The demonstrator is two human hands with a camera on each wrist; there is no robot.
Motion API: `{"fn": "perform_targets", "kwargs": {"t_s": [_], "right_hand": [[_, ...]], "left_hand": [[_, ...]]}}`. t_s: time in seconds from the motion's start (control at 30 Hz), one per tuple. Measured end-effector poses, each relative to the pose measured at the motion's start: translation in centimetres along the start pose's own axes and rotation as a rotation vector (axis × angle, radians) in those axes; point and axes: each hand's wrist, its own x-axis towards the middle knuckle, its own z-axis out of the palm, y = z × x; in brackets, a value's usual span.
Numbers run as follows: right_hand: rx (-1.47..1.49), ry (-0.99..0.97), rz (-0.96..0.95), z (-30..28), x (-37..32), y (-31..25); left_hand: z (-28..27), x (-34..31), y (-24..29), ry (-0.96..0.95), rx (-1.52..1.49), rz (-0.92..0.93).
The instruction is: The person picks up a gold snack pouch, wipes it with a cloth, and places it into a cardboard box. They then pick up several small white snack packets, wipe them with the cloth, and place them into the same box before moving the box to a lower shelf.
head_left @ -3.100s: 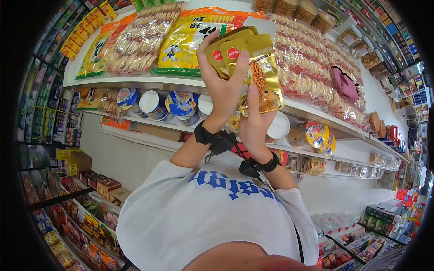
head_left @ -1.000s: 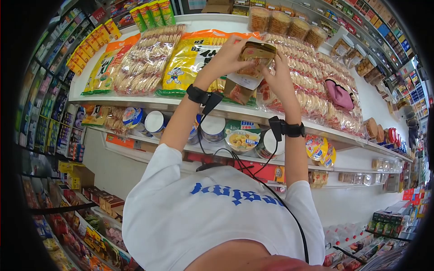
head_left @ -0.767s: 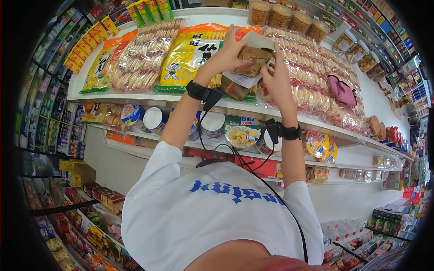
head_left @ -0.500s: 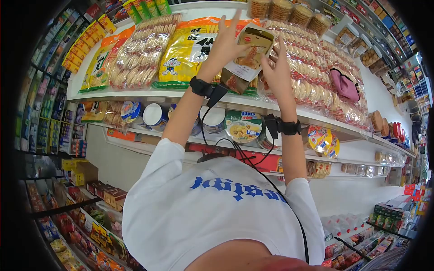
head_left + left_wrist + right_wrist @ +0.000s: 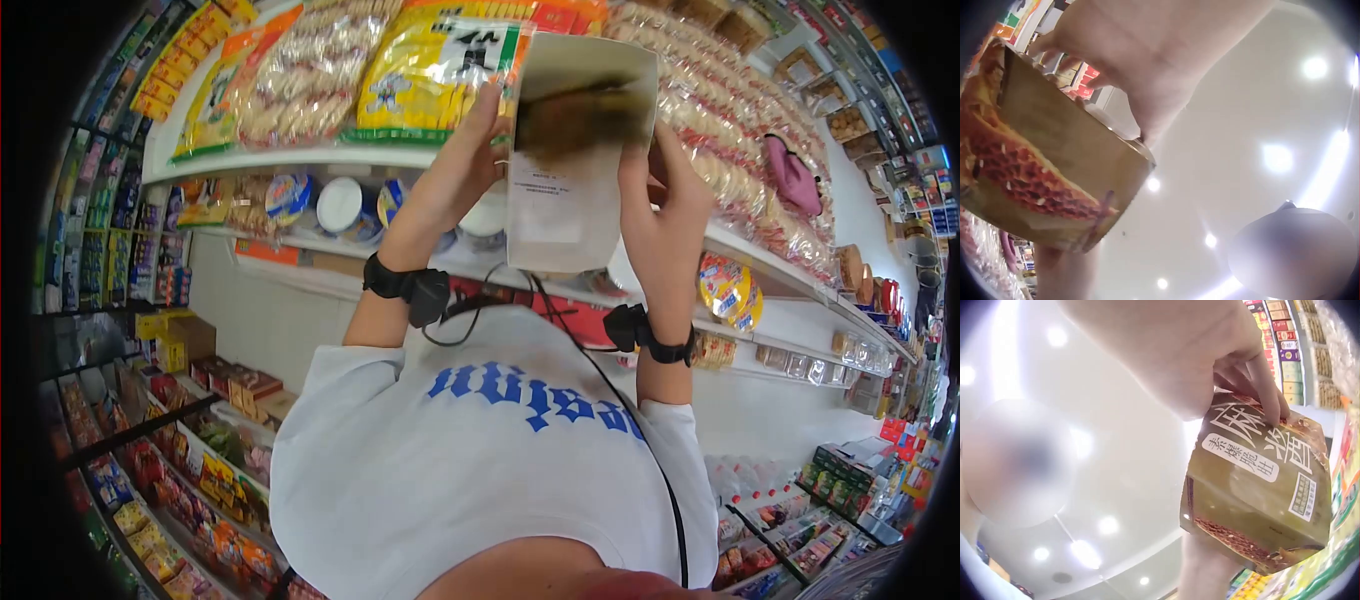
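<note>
Both hands hold a snack carton (image 5: 560,215) between them in the head view, its open side and white inside facing up at me. Brownish packets (image 5: 585,105) in it are blurred. My left hand (image 5: 455,180) grips the carton's left side, and my right hand (image 5: 665,215) grips the right side. In the left wrist view, the carton's gold-brown outside (image 5: 1060,144) carries a food picture, with the left hand (image 5: 1129,50) at its upper edge. Large white characters mark the carton's face (image 5: 1244,494) in the right wrist view, where fingers of the right hand (image 5: 1216,356) curl over its edge.
Behind the carton, a shelf (image 5: 300,157) bears large rice cracker bags (image 5: 430,70). A pink pouch (image 5: 792,175) lies on the packs at right. Noodle tubs (image 5: 342,205) stand on the shelf below. Black wrist straps (image 5: 400,285) trail cables (image 5: 590,365) across the white shirt.
The hands earlier held loose gold pouches, then worked over the carton on the shelf with pouches at its opening. Now the carton is lifted nearer, gripped from both sides with packets in it.
</note>
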Motion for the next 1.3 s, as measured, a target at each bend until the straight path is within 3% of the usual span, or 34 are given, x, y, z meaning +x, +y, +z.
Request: {"fn": "perform_targets", "kwargs": {"t_s": [0.07,0.1,0.23,0.33,0.43,0.53,0.6,0.63,0.7,1.0,1.17,1.3], "right_hand": [[0.007,-0.056,-0.064,0.4,-2.0,-0.5],[-0.131,-0.207,0.089,0.1,-2.4,-1.1],[0.098,-0.236,0.111,4.2,-4.3,-1.1],[-0.13,-0.335,-0.014,5.4,-4.9,-0.5],[-0.297,-0.259,-0.367,7.1,-4.8,0.1],[-0.397,-0.546,-0.628,7.6,-4.6,-1.2],[-0.508,-0.881,-0.659,7.8,-4.6,-2.6],[-0.415,-0.909,-0.592,8.3,-4.6,-2.8],[-0.236,-0.912,-0.649,9.3,-5.5,-1.5],[-0.324,-0.996,-0.585,11.6,-8.2,-3.1],[-0.46,-0.847,-0.525,9.4,-9.2,-3.8],[-0.497,-0.651,-0.548,6.1,-10.0,-3.9]], "left_hand": [[-0.5,-3.4,-1.0,0.042,-0.02,-0.004],[-1.1,-5.2,-2.0,0.085,-0.142,0.012],[-4.8,-8.2,-5.8,-0.09,-0.548,0.012],[-4.2,-10.7,-5.5,0.175,-0.512,-0.131],[-5.0,-12.4,-4.9,0.244,-0.473,-0.193],[-6.4,-13.6,-4.8,0.322,-0.446,-0.255],[-6.7,-14.0,-3.9,0.345,-0.42,-0.247],[-7.2,-14.3,-3.6,0.344,-0.415,-0.262],[-8.5,-14.6,-3.1,0.343,-0.467,-0.319],[-11.0,-14.4,-2.6,0.274,-0.352,-0.532],[-9.1,-14.7,-1.7,0.228,-0.264,-0.486],[-5.9,-15.4,-2.8,0.237,-0.425,-0.495]]}}
